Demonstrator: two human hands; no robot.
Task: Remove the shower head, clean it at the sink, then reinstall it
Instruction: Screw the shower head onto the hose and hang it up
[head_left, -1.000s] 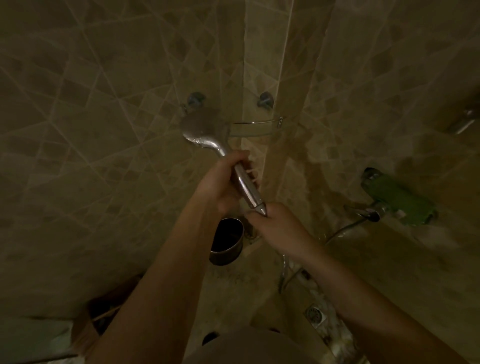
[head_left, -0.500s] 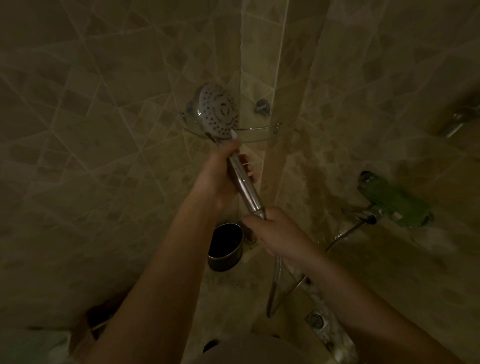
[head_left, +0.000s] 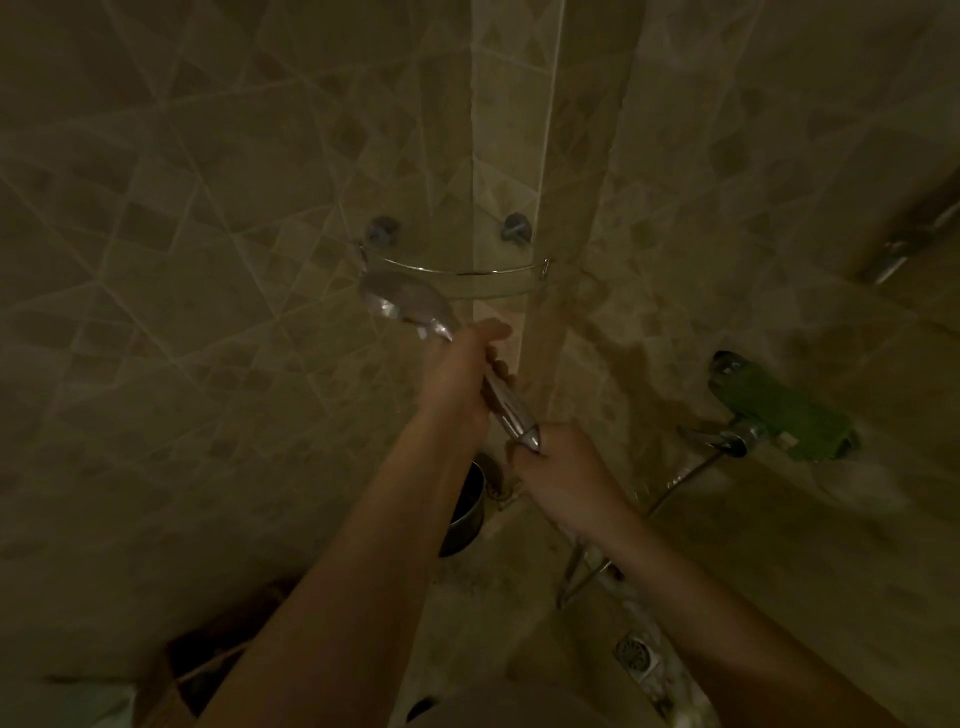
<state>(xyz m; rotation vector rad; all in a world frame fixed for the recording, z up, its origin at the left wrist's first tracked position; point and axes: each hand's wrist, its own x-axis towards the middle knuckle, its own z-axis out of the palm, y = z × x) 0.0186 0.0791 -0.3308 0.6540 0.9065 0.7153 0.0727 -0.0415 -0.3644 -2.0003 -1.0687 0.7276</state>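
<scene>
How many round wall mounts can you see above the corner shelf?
2. One mount sits on the left wall above the corner shelf's left end; the other mount sits near the corner, above its right part. The dim light may hide others.

Tiled floor (head_left: 545, 644) (dim) with drain (head_left: 635, 653)

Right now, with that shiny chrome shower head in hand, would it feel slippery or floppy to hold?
The shiny chrome shower head is probably stiff: its handle stays straight between the left hand and the right hand. Its glossy, polished surface suggests it could slip, especially if wet. The thin metal hose sagging toward the tap looks floppy and may tug on it.
</scene>
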